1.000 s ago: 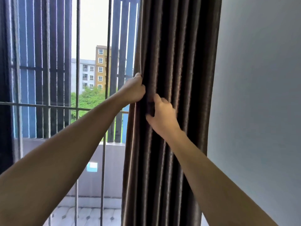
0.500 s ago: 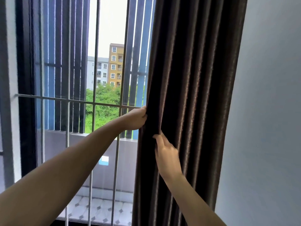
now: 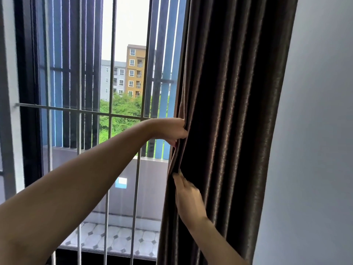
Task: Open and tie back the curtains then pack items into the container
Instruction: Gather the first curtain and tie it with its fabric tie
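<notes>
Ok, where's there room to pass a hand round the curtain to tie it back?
Free: left of the curtain, in front of the window bars, above the left hand and below the right hand. Crowded: the curtain's left edge, with both hands on it. Its right side runs along the wall; no gap shows there.

- The curtain in front of you is dark brown with a faint sheen and hangs in deep vertical pleats.
- It is bunched at the right side of the window, just beside the wall, so the glass to its left is uncovered.
- Your left hand grips its leading edge, with the fingers curled round the outermost fold.
- Lower on the same edge your right hand holds it too. The thumb lies along the front of the fold and the fingers are tucked out of sight between the pleats.
</notes>
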Motion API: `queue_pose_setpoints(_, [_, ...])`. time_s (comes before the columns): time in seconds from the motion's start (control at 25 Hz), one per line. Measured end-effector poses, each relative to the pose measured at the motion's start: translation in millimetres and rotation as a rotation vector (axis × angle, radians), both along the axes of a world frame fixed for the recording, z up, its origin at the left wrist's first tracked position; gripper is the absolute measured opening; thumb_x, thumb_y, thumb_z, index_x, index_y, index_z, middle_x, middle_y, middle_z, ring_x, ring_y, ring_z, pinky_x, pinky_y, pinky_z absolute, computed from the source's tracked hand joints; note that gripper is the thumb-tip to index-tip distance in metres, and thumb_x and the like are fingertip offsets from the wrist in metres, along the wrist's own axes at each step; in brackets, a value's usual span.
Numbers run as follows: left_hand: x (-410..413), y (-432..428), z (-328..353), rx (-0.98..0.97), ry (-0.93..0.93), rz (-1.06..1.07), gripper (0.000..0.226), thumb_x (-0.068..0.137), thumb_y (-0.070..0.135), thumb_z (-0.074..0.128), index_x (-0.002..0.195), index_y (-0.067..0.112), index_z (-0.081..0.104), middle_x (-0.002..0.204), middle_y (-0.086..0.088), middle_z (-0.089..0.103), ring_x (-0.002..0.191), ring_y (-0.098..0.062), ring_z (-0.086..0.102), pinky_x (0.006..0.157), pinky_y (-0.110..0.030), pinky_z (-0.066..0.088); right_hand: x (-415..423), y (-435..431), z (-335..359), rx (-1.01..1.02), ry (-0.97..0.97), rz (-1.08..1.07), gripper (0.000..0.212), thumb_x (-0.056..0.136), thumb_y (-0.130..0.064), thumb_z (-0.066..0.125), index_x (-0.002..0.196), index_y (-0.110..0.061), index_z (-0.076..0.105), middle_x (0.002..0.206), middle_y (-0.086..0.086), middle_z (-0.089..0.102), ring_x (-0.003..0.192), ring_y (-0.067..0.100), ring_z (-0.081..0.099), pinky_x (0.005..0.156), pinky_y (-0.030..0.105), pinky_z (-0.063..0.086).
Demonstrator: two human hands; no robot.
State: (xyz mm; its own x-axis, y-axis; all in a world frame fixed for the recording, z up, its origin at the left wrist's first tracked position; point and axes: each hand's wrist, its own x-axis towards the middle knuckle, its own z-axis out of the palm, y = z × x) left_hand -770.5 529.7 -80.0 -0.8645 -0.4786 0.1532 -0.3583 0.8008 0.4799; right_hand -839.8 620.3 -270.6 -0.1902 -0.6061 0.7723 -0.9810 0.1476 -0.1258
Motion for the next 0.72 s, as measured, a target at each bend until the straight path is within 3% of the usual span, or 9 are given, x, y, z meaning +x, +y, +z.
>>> queue_pose_setpoints(0.04, [0.4,1.9,0.2,0.059,0.010,-0.005,0.007,0.088,0.012,0.049,0.085,0.006,0.053,0.078,-0.011,0.045,0.077,-0.020,0.053,0.074,-0.026,0.050,3.4,-0.4,-1.3,0.026,-0.009,0.012,0.065,0.047,0.016,0.078,0.105,-0.007,0.061,0.111,0.013,0.069,0.068,0.018,0.071,0.057,0.021,0.055])
queue_pose_setpoints(0.16, [-5.1,8.4,-0.7,-0.056,0.042,-0.045,0.025,0.090,0.022,0.045,0.071,0.006,0.047,0.064,-0.003,0.047,0.057,-0.017,0.053,0.054,-0.019,0.050,8.0,7.0,2.2,0.110,-0.059,0.062,0.047,0.078,-0.004,0.062,0.124,-0.011,0.052,0.127,0.007,0.060,0.096,0.025,0.067,0.076,0.030,0.055])
queue_pose_setpoints(0.24, [-8.4,10.4,-3.7,-0.108,0.059,-0.011,0.030,0.093,0.018,0.040,0.064,0.008,0.043,0.062,-0.004,0.048,0.048,-0.016,0.052,0.046,-0.018,0.042,2.2,22.0,11.6,0.063,-0.066,0.082,0.034,0.086,-0.022,0.055,0.119,-0.017,0.054,0.133,0.003,0.055,0.111,0.023,0.058,0.088,0.028,0.048])
queue_pose_setpoints(0.36, [-6.5,2.5,-7.3,-0.117,0.076,-0.001,0.029,0.093,0.014,0.036,0.065,0.008,0.041,0.063,-0.006,0.047,0.050,-0.017,0.047,0.049,-0.024,0.040,-8.0,38.9,46.6,-0.388,-0.018,0.025,0.018,0.080,-0.018,0.064,0.099,-0.017,0.064,0.140,0.009,0.045,0.129,0.017,0.038,0.107,0.024,0.029])
queue_pose_setpoints(0.4, [-4.3,1.3,-6.8,-0.107,0.065,-0.017,0.026,0.094,0.014,0.035,0.071,0.006,0.043,0.066,-0.009,0.050,0.054,-0.019,0.049,0.054,-0.028,0.043,-12.7,40.1,64.3,-0.448,-0.054,-0.025,0.020,0.081,-0.016,0.065,0.102,-0.018,0.065,0.145,0.011,0.038,0.134,0.016,0.029,0.109,0.018,0.020])
queue_pose_setpoints(0.48, [-0.9,2.8,-6.9,-0.093,0.055,-0.052,0.022,0.094,0.016,0.034,0.085,0.000,0.045,0.074,-0.014,0.053,0.063,-0.023,0.053,0.062,-0.035,0.048,-19.7,39.0,102.6,-0.369,-0.144,-0.102,0.029,0.086,-0.014,0.062,0.114,-0.020,0.062,0.152,0.013,0.024,0.139,0.022,0.021,0.108,0.012,0.010])
queue_pose_setpoints(0.6, [3.2,7.3,-10.5,-0.068,0.090,-0.092,0.015,0.095,0.014,0.033,0.086,0.005,0.040,0.073,-0.010,0.045,0.060,-0.018,0.045,0.059,-0.032,0.041,-30.3,32.0,129.7,-0.215,-0.132,-0.202,0.040,0.088,-0.009,0.058,0.126,-0.019,0.057,0.155,0.013,0.016,0.137,0.031,0.023,0.111,0.025,0.020])
queue_pose_setpoints(0.72, [4.9,6.7,-16.1,-0.082,0.122,-0.078,0.019,0.095,0.015,0.034,0.095,0.000,0.044,0.070,-0.004,0.042,0.062,-0.017,0.040,0.059,-0.030,0.036,-35.7,23.4,118.5,-0.229,-0.004,-0.215,0.043,0.085,0.000,0.056,0.126,-0.013,0.057,0.148,0.013,0.034,0.129,0.033,0.037,0.107,0.036,0.035])
